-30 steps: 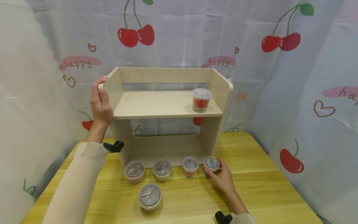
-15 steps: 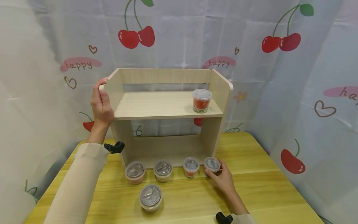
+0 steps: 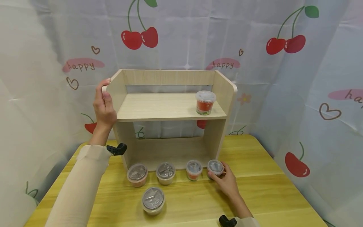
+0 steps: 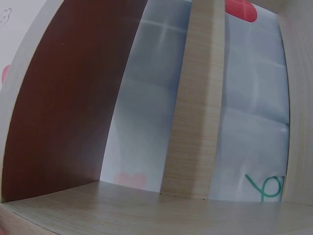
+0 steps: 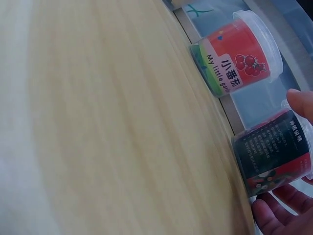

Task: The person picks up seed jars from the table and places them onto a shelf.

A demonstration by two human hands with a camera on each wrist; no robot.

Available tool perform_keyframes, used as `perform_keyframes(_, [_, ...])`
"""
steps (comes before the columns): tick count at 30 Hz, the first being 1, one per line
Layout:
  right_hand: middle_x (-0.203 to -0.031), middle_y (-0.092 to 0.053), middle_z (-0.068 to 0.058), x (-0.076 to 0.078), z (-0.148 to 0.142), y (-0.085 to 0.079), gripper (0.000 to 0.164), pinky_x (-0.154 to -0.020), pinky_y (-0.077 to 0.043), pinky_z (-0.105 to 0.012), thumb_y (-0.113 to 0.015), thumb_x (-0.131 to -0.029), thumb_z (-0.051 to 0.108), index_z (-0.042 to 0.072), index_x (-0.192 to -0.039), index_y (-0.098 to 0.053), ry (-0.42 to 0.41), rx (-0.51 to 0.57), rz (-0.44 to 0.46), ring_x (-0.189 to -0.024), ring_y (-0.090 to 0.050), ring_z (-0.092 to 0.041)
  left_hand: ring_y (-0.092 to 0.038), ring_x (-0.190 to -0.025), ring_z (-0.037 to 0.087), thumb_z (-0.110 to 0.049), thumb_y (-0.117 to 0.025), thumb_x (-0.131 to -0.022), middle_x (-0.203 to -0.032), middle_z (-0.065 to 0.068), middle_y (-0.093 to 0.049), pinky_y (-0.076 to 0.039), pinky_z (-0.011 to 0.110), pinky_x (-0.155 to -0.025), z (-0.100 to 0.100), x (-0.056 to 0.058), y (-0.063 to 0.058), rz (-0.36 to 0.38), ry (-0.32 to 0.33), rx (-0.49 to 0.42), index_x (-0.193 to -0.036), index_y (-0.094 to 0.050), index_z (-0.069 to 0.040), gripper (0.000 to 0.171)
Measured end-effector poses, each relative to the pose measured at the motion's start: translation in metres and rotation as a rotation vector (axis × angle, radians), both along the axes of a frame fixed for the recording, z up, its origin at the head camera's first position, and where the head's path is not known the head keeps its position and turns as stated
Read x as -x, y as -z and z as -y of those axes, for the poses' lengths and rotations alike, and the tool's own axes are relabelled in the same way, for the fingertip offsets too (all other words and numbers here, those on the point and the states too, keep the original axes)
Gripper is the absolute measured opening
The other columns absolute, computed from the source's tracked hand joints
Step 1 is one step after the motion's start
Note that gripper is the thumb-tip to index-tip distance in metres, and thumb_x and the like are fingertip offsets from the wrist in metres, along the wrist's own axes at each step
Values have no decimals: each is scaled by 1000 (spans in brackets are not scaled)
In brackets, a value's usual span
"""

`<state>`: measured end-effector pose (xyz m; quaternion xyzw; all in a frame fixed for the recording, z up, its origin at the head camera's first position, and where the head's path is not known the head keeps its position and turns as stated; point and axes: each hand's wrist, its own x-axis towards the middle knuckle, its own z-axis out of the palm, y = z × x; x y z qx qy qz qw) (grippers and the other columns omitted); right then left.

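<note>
My left hand (image 3: 104, 108) grips the front edge of the left side panel of a pale wooden two-tier shelf (image 3: 167, 119). In the left wrist view that hand is mostly out of sight, and the shelf's boards (image 4: 193, 112) fill the frame. My right hand (image 3: 227, 183) holds a small lidded plastic cup (image 3: 215, 167) at the shelf's front right corner, thumb on one side and fingers round the other. The right wrist view shows this cup's dark printed label (image 5: 271, 147). To its left stands another lidded cup (image 3: 194, 170) with a red cherry-tomato label (image 5: 234, 61).
One lidded cup (image 3: 205, 102) stands on the upper shelf board at the right. Two wider tubs (image 3: 137, 175) stand along the shelf's front at left, and another tub (image 3: 153, 201) sits nearer me. A yellow wooden table (image 3: 269, 195) carries everything. Cherry-print cloth (image 3: 181, 37) hangs behind.
</note>
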<state>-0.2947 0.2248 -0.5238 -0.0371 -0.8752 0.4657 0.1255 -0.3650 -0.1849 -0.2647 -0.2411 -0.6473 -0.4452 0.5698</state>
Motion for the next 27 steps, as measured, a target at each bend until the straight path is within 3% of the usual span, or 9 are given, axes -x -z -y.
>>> perform_keyframes(10, [-125, -56, -23, -2, -1, -2, 79, -88, -48, -46, -81, -83, 31, -2, -143, -41, 7, 3, -16, -103, -57, -33, -24, -66, 0, -15, -35, -105, -132, 29, -53, -23, 20, -69, 0, 1, 0, -1, 6, 4, -126, -49, 12, 37])
perform_keyframes(20, [-124, -56, -21, -6, 0, -11, 81, -85, -50, -41, -82, -82, 34, -2, -143, -42, 0, 10, -19, -101, -58, -30, -26, -68, 3, 0, -35, -101, -131, 29, -54, -26, 22, -75, 0, 1, -1, -9, 6, 3, -125, -49, 14, 31])
perform_keyframes(27, [-124, -56, -20, -8, -1, -17, 81, -82, -49, -38, -82, -82, 35, 0, -142, -43, 2, 12, -24, -101, -57, -30, -24, -65, 1, -6, -35, -104, -133, 27, -54, -24, 22, -72, 1, 2, 0, -2, -6, 6, -126, -49, 12, 32])
